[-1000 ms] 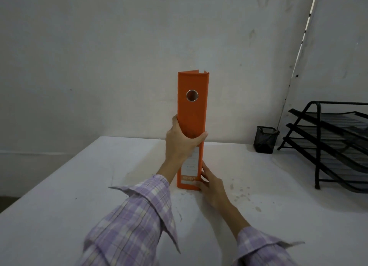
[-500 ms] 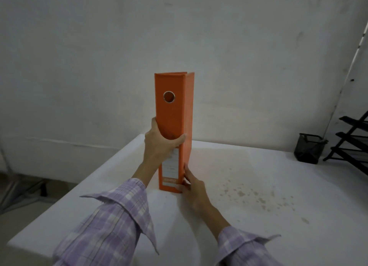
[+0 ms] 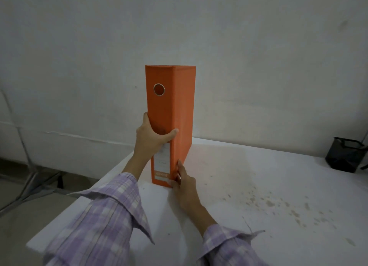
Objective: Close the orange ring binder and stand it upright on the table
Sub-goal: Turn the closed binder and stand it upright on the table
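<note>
The orange ring binder (image 3: 180,106) stands closed and upright on the white table (image 3: 239,186), near its left edge, spine with finger hole and white label facing me. My left hand (image 3: 151,138) wraps around the middle of the spine, thumb on the right side. My right hand (image 3: 183,184) rests low against the binder's bottom right corner, fingers touching the cover and spine edge. The binder's base sits on the tabletop.
A black mesh pen cup (image 3: 345,156) stands at the table's far right by the wall. The table's left edge and front left corner (image 3: 59,216) lie close to the binder. Brown specks mark the tabletop to the right. A metal stand leg shows on the floor at left.
The view has swung left, so the black tray rack has left the frame. The binder is turned slightly, showing more of its right cover. Both hands keep their hold.
</note>
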